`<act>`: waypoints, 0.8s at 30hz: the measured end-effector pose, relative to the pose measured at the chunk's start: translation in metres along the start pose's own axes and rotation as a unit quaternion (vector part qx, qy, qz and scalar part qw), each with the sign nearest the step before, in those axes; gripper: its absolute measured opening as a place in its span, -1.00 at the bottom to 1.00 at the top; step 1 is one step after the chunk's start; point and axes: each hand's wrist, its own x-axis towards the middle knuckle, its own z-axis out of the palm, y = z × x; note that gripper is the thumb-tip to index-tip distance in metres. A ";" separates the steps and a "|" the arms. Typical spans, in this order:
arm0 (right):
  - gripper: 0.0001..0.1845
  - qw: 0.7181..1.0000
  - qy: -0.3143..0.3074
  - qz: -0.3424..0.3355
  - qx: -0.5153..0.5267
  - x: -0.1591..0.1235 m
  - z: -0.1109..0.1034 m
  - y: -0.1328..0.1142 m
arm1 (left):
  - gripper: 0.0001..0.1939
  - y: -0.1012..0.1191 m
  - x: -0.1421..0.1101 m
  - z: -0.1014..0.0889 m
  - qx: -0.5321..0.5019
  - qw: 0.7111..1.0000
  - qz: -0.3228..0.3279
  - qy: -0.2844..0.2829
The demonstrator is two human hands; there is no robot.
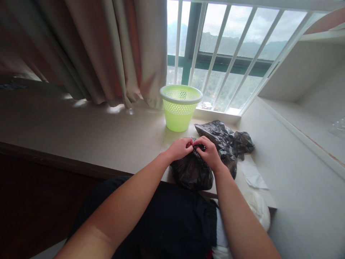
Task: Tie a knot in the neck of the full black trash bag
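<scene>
A filled black plastic bag [191, 174] rests at the front edge of the window ledge, close to my lap. My left hand [181, 148] pinches the gathered top of this bag from the left. On the other side my right hand [208, 151] grips the same bunched plastic, its fingertips almost meeting those of the left. What the bag contains is hidden. Behind it and to the right lies another crumpled black plastic bag [215, 131]. A green basket [178, 117] with a perforated upper wall stands upright just beyond my hands.
The pale ledge [107, 133] runs left beneath a long curtain [113, 54]. White bars [223, 39] cross the window behind the basket. At right, a white sheet [253, 174] and a round whitish object [258, 208] lie near the wall [302, 172].
</scene>
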 end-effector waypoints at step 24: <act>-0.77 1.000 0.010 -0.001 -0.001 0.000 -0.002 0.000 | -0.92 0.002 0.001 0.000 0.027 1.000 0.006 0.006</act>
